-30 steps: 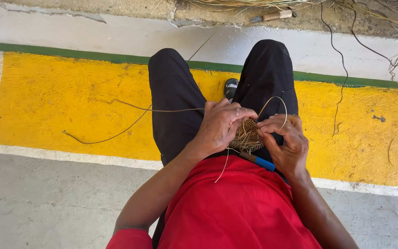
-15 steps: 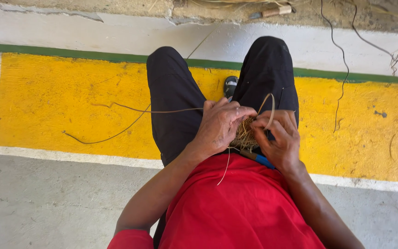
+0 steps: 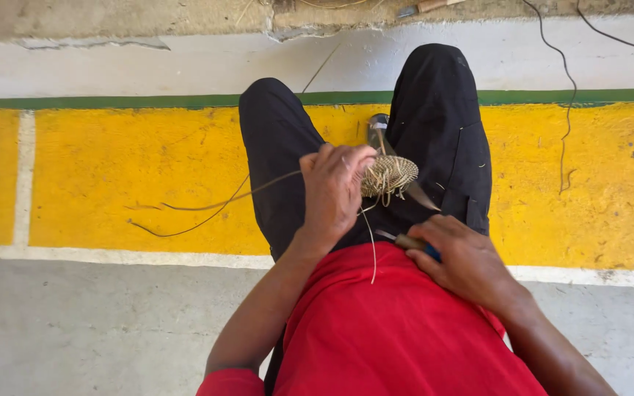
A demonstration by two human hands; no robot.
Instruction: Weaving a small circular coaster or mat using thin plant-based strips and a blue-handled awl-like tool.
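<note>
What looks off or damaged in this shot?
Nothing damaged. The left hand holds a small woven disc over the lap, loose fibre ends sticking out. The right hand rests on a blue-handled tool. A long strand trails across the yellow floor.

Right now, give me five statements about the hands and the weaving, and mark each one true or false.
1. The left hand holds the small woven disc. True.
2. The right hand also grips the disc. False: it is apart, nearer the body, on a blue-handled tool.
3. A long fibre strand trails over the yellow floor. True.
4. The person wears a green shirt. False: the shirt is red.
5. The disc sits over the black trousers. True.
</note>
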